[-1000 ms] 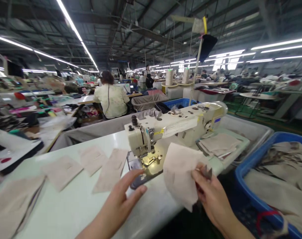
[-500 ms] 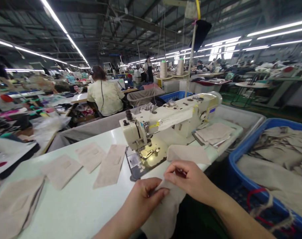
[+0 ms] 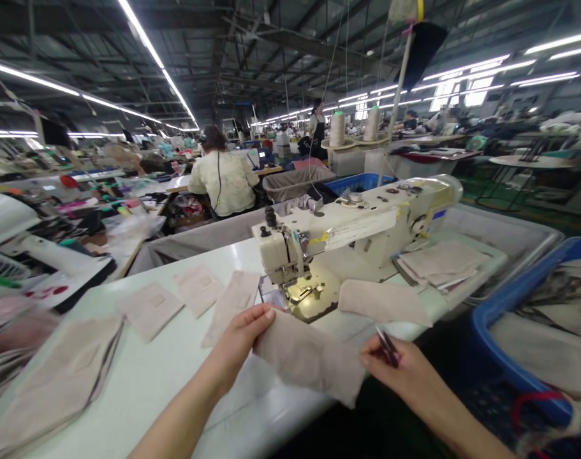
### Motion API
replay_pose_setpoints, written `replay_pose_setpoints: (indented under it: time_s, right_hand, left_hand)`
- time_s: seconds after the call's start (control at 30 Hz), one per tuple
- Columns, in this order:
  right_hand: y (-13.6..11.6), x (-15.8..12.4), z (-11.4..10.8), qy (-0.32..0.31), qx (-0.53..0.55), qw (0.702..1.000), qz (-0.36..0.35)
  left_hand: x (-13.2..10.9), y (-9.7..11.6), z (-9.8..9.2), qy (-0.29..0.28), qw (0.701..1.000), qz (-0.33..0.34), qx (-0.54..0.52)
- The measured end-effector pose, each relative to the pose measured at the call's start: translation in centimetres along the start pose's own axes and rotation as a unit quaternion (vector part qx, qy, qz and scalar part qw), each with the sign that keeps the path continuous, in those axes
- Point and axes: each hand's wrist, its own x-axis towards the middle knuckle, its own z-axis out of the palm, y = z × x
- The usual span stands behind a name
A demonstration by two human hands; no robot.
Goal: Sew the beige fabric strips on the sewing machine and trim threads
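Note:
A beige fabric piece [image 3: 309,357] is stretched between my two hands in front of the sewing machine [image 3: 338,233]. My left hand [image 3: 237,341] pinches its upper left corner, close to the needle area. At the right end, my right hand [image 3: 398,366] holds the fabric's edge between thumb and finger. A small dark metal tool, apparently thread snips [image 3: 388,347], also sits in that hand, its tips pointing up. Another beige piece [image 3: 383,301] lies flat on the table just beyond, beside the machine's metal plate.
Several beige pieces [image 3: 151,309] with small patches lie on the pale table [image 3: 170,389] at left. More are stacked [image 3: 443,261] right of the machine. A blue basket [image 3: 486,338] with fabric stands at right. A seated person [image 3: 223,175] works ahead.
My hands, earlier close together over the hanging fabric, have moved apart. The fabric is now spread out and raised toward the machine, and the metal tool shows in my right hand. The view has shifted left.

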Motion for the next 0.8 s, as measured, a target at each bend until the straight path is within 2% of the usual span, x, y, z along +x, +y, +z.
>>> replay_pose_setpoints:
  time_s: [0.03,0.1,0.2,0.27,0.4,0.57,0.67,0.8]
  right_hand:
    - [0.4,-0.3,0.9,-0.013,-0.001,1.0,0.006]
    - [1.0,-0.9,2.7,-0.029,-0.011,0.999,0.014]
    - [1.5,-1.3,4.8,-0.014,-0.031,0.999,-0.009]
    - [1.6,-1.4,5.4,-0.008,-0.056,0.997,-0.06]
    - [1.8,-1.2,5.2,-0.042,-0.099,0.977,-0.183]
    - [2.2,-0.5,4.2,-0.062,-0.138,0.924,-0.351]
    - [2.1,-0.1,3.8,-0.08,-0.194,0.901,-0.381]
    - [1.6,-0.1,3.8,-0.109,-0.276,0.886,-0.356]
  left_hand:
    - [0.8,-0.1,-0.1,0.012,0.996,0.04,0.077]
    - [2.4,-0.4,-0.1,0.027,0.967,0.128,0.221]
    - [4.8,-1.2,0.4,0.035,0.931,0.182,0.314]
    - [5.9,-1.6,0.8,0.052,0.927,0.18,0.325]
    - [6.7,-1.7,1.1,0.084,0.92,0.164,0.345]
    - [6.7,-1.1,0.7,0.072,0.926,0.129,0.347]
    - [7.0,-0.8,0.6,0.068,0.927,0.115,0.352]
    - [7.8,-0.9,0.6,0.085,0.917,0.1,0.377]
